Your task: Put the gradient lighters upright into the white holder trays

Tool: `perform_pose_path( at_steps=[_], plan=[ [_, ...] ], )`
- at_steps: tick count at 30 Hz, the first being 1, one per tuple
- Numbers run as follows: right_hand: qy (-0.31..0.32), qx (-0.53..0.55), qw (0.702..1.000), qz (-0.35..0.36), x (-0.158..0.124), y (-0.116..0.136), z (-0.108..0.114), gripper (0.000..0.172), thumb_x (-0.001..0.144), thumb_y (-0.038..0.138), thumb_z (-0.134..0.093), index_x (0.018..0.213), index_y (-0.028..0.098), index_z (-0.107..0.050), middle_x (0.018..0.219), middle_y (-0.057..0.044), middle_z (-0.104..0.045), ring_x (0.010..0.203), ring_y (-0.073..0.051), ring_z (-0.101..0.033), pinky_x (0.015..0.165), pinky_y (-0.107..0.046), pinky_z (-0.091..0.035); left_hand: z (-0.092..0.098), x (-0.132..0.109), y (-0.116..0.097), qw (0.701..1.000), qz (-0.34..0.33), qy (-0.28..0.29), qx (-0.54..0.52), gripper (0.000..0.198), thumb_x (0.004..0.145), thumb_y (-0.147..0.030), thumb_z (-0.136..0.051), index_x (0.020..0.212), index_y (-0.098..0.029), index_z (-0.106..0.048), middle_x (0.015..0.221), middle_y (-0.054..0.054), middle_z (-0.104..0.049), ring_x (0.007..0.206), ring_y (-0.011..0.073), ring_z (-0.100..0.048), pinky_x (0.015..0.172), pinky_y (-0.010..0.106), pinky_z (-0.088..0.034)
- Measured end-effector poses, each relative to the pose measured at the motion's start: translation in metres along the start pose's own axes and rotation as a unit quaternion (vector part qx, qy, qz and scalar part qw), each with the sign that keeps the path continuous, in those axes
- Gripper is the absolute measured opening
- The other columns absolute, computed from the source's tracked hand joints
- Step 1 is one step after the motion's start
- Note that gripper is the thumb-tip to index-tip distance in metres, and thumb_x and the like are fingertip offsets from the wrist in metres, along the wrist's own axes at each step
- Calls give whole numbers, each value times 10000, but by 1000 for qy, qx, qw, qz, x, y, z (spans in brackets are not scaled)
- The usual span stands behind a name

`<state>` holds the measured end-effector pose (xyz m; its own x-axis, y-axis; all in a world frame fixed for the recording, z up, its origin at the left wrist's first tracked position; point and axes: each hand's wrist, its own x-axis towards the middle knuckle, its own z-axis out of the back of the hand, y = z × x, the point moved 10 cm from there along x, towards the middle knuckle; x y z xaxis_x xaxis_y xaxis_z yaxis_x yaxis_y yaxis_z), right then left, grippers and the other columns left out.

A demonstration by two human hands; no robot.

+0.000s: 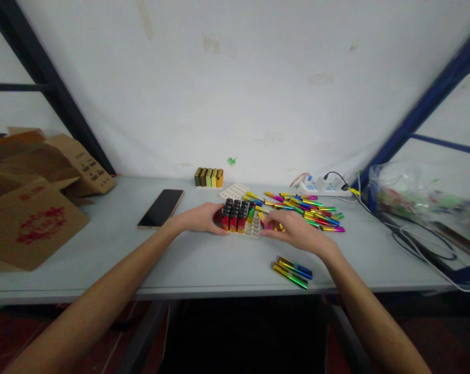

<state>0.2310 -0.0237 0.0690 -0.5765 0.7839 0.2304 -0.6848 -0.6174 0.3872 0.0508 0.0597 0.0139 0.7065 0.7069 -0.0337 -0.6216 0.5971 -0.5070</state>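
A pale holed tray (252, 228) lies on the table, filled on its left and middle with upright lighters (233, 222), red below and black on top. One green and yellow lighter (251, 214) stands beside them, and the right-hand holes are bare. My left hand (207, 218) is closed round the tray's left end, its thumb along the front. At the right end, my right hand (287, 226) has its fingers curled together; what they hold, if anything, I cannot make out. Behind and beside it spreads a loose pile of shiny, multicoloured lighter-like tubes (316, 210).
Several similar tubes (293, 272) lie near the front edge. A phone (161, 208), another holed tray (235, 191) and a filled block of coloured pieces (209, 177) are behind. Cardboard boxes (43, 223) stand left; a power strip (324, 187) and cables (425, 249) lie right.
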Motion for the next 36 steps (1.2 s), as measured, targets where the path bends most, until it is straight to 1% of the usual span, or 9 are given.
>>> perform_pose_path(
  at_steps=[3, 6, 9, 11, 15, 24, 30, 33, 36],
  plan=[
    [-3, -40, 999, -16, -45, 15, 2, 312, 969, 525, -633, 1110, 249, -668, 1113, -84, -690, 1017, -244, -662, 868, -355, -543, 0, 1, 1, 1000, 0, -2, 7, 667, 696, -613, -774, 1157, -157, -616, 992, 65, -726, 836, 245, -654, 713, 293, -468],
    [-41, -89, 995, -29, -87, 18, -5, 393, 956, 488, -661, 1281, 270, -627, 1272, -127, -634, 1185, -292, -630, 1014, -432, -543, -1, 1, 1, 1000, 2, 2, 11, 668, 700, -619, -766, 1153, -150, -620, 986, 69, -722, 841, 249, -651, 696, 292, -457],
    [-57, -136, 988, -41, -111, 3, -20, 307, 972, 394, -647, 1265, 301, -651, 1210, -117, -666, 1101, -294, -679, 960, -451, -590, 0, 0, -2, 1000, -3, 4, 13, 659, 709, -627, -758, 1143, -150, -621, 982, 69, -717, 830, 247, -645, 683, 293, -445],
    [-80, -168, 981, -45, -114, -11, -24, 275, 977, 348, -636, 1245, 299, -672, 1145, -114, -693, 1055, -298, -701, 930, -461, -604, 0, 0, -3, 1000, -3, 5, 14, 647, 710, -624, -758, 1131, -153, -619, 962, 63, -712, 811, 241, -636, 674, 292, -441],
    [-98, -212, 972, -38, -94, -31, -19, 265, 989, 329, -619, 1232, 251, -689, 1137, -136, -695, 1059, -310, -695, 929, -464, -595, 1, -1, -3, 1000, -1, 2, 13, 627, 707, -610, -760, 1121, -160, -619, 937, 54, -708, 793, 233, -627, 676, 290, -441],
    [-102, -256, 960, -46, -47, -43, -9, 247, 1033, 282, -531, 1185, 208, -711, 1056, -140, -756, 988, -304, -706, 856, -408, -556, 1, -1, -2, 1000, 4, 1, 6, 662, 695, -607, -772, 1164, -164, -624, 1040, 78, -734, 877, 257, -661, 735, 299, -463],
    [-129, -78, 986, -70, -9, -59, 26, 394, 1073, 362, -416, 1347, 219, -661, 1041, -107, -788, 874, -273, -739, 761, -345, -527, 1, -3, -5, 1000, 7, 6, 6, 645, 708, -585, -765, 1160, -145, -629, 1041, 91, -734, 870, 266, -659, 735, 314, -475],
    [-168, -6, 984, -57, 18, -58, 41, 371, 1056, 384, -439, 1216, 223, -733, 1124, -89, -780, 944, -253, -720, 821, -342, -513, 2, -4, -6, 1000, 5, 7, -4, 628, 703, -591, -763, 1141, -160, -635, 1035, 80, -734, 875, 267, -664, 741, 313, -477],
    [-187, 49, 978, -76, 39, -62, 40, 391, 994, 511, -550, 1031, 192, -772, 871, -58, -768, 728, -201, -647, 673, -297, -458, 2, -4, -6, 1000, -1, 5, -12, 622, 693, -579, -774, 1144, -172, -638, 1036, 74, -737, 884, 266, -668, 745, 308, -477]
  ],
)
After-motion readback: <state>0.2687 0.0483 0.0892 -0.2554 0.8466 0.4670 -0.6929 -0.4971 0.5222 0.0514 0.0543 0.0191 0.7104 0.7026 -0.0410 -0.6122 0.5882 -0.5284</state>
